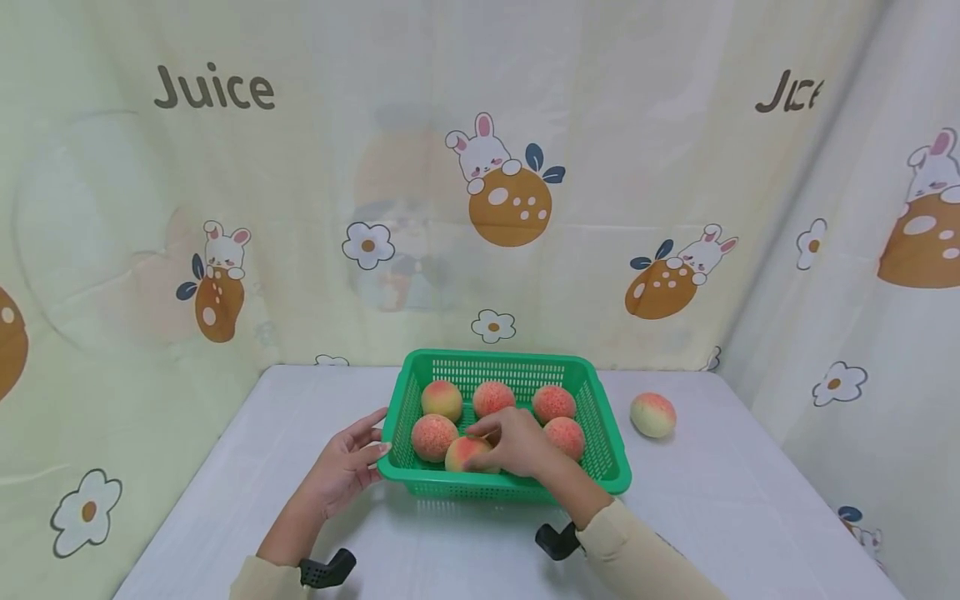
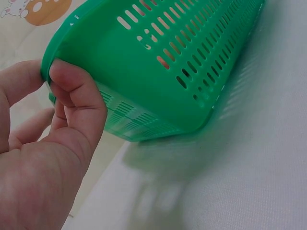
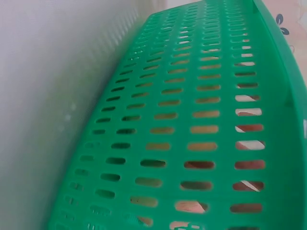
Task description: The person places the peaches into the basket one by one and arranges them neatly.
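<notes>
A green plastic basket [image 1: 517, 487] with slotted walls stands on the table, several peaches inside. My left hand [image 1: 347, 467] grips its left rim near the front corner; in the left wrist view, the fingertips of that hand [image 2: 53, 139] bend at the rim. Reaching over the front wall, my right hand [image 1: 517, 442] holds a yellow-red peach [image 1: 463, 452] between thumb and fingers, low in the basket. Beside it lies a redder peach [image 1: 435, 437]. The right wrist view shows the basket's front wall [image 3: 182, 110], which hides most of the hand.
One pale yellow-pink peach [image 1: 653, 415] lies on the white table [image 1: 697, 500] to the right of the basket. A printed curtain [image 1: 600, 75] hangs behind the table and along both sides.
</notes>
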Available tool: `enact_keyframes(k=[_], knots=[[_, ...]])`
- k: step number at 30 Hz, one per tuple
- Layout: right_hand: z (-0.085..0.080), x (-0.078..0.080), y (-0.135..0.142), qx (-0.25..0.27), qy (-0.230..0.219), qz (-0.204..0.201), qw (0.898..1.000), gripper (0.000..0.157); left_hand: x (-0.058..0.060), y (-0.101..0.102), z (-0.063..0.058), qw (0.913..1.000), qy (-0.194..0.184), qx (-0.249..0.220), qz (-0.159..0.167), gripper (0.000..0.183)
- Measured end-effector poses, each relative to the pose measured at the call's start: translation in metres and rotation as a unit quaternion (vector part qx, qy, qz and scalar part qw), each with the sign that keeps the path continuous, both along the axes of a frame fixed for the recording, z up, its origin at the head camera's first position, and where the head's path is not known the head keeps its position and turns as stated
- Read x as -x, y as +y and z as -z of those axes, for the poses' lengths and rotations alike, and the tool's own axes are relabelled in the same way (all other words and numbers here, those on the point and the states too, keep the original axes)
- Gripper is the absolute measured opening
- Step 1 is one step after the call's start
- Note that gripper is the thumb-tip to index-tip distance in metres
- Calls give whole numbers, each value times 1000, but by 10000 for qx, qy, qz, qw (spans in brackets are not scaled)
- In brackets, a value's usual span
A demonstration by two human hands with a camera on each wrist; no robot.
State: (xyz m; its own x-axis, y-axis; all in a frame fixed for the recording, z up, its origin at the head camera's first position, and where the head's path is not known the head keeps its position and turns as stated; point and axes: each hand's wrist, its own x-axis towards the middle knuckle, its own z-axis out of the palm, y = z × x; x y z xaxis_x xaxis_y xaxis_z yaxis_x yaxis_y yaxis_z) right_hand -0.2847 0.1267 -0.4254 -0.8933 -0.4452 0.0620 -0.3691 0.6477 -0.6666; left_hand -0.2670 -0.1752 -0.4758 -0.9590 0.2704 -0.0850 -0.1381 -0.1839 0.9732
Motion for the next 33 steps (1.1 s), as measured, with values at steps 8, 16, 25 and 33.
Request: enact_keyframes(k=[8, 16, 25, 33], knots=[[0, 1, 11, 318, -127, 133, 9993, 46, 2, -2, 2, 10000, 33, -58, 45, 73], [0, 0, 26, 641, -314, 358, 9968, 47, 2, -1, 4, 9999, 91, -39, 73, 74], [-5, -1, 51, 877, -103, 517, 9948, 44, 1, -2, 4, 9999, 74, -85, 48, 75], [-12, -2, 81, 1419, -154, 588, 9880, 46, 2, -1, 5, 9999, 88, -80, 31, 76]])
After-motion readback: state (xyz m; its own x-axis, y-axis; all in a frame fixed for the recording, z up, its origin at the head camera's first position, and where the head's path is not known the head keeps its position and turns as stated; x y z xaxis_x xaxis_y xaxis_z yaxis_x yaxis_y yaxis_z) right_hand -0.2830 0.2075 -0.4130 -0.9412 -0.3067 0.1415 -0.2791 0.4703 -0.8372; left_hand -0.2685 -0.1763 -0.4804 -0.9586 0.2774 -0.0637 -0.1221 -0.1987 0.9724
